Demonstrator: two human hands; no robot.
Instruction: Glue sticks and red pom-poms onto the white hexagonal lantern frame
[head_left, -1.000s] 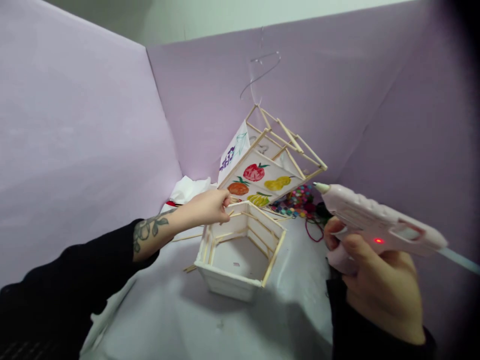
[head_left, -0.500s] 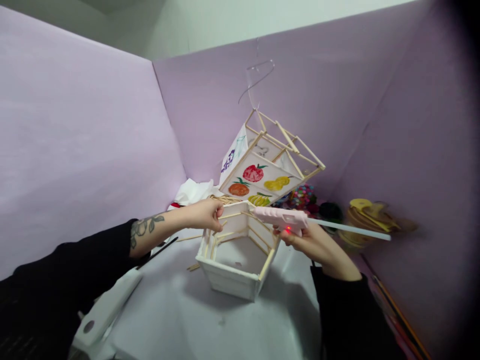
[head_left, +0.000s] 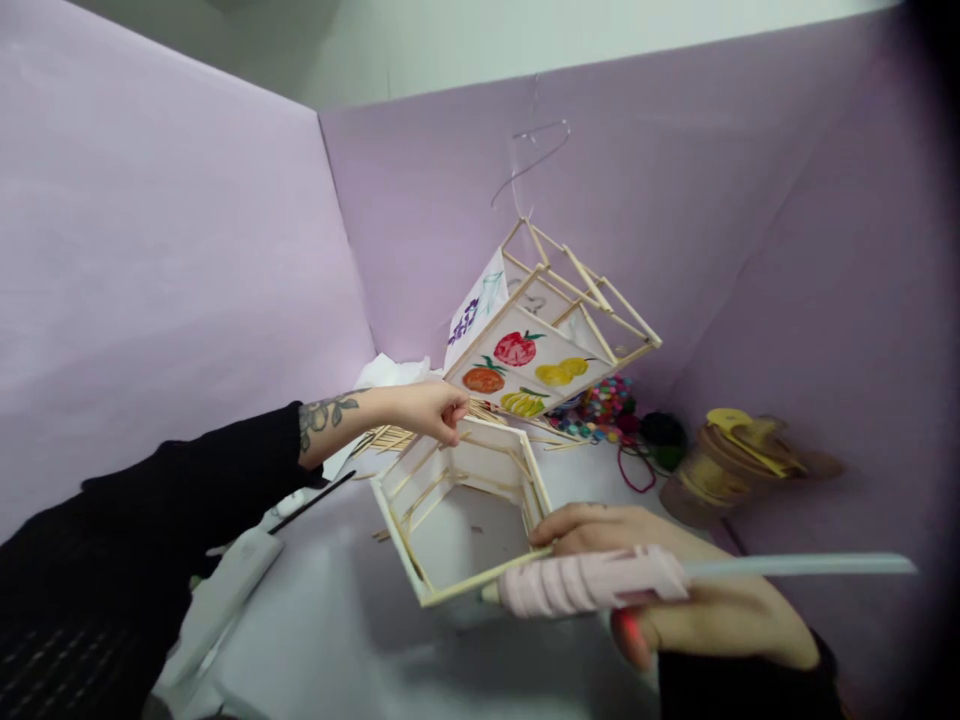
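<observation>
In the head view, just below centre at 6 o'clock, a five-sided frame [head_left: 491,460] of pale wooden sticks and white panels stands over the grey-white surface [head_left: 337,630], its near rim tilted towards the camera. The sticks run along the rim and in rails across the inner walls. The left hand [head_left: 433,408] is at the frame's 11 o'clock, thumb and forefinger drawn together in a pinch on the far rim. The right hand [head_left: 660,555], at 4 o'clock, is curled round a pink glue gun [head_left: 585,585]; its grip is largely hidden. The right forefinger reaches along the frame's right rim, apparently touching. The gun's nozzle lies just beside the near rim, at 5 o'clock; contact cannot be determined. At 1 o'clock hangs a fruit-painted lantern [head_left: 540,345].
</observation>
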